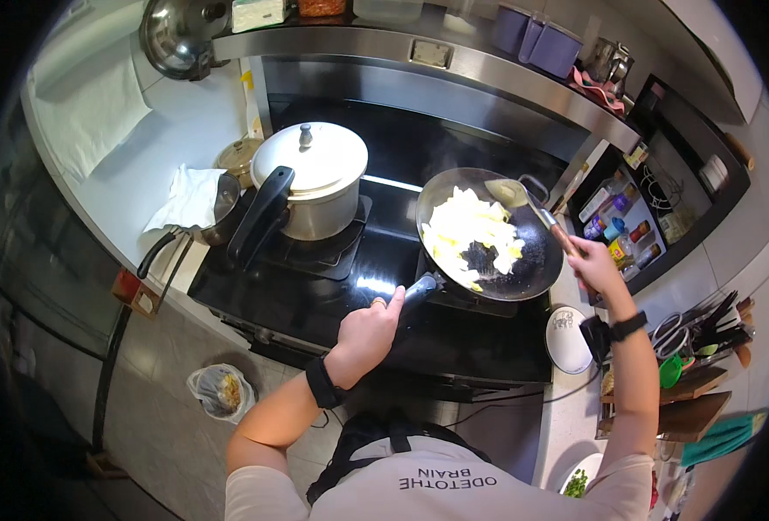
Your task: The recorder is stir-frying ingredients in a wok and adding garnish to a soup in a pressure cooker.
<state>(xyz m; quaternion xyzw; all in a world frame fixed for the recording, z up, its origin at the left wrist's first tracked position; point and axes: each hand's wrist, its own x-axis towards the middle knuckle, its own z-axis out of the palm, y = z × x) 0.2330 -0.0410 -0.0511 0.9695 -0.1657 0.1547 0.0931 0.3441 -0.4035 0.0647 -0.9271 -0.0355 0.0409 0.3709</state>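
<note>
On the right side of the black stovetop sits a dark wok with pale, yellow-edged chopped leafy vegetable in its left half. My left hand is closed on the wok's black handle, thumb along its top. In my right hand is the wooden handle of a metal spatula, whose blade is over the wok's upper right rim area, beside the vegetable. Whether the blade touches the wok I cannot tell.
A lidded pressure cooker stands on the left burner, its black handle toward me. Left of it is a small pan with a white cloth. A white oval dish lies on the right counter, near knives and scissors. A lined bin stands on the floor.
</note>
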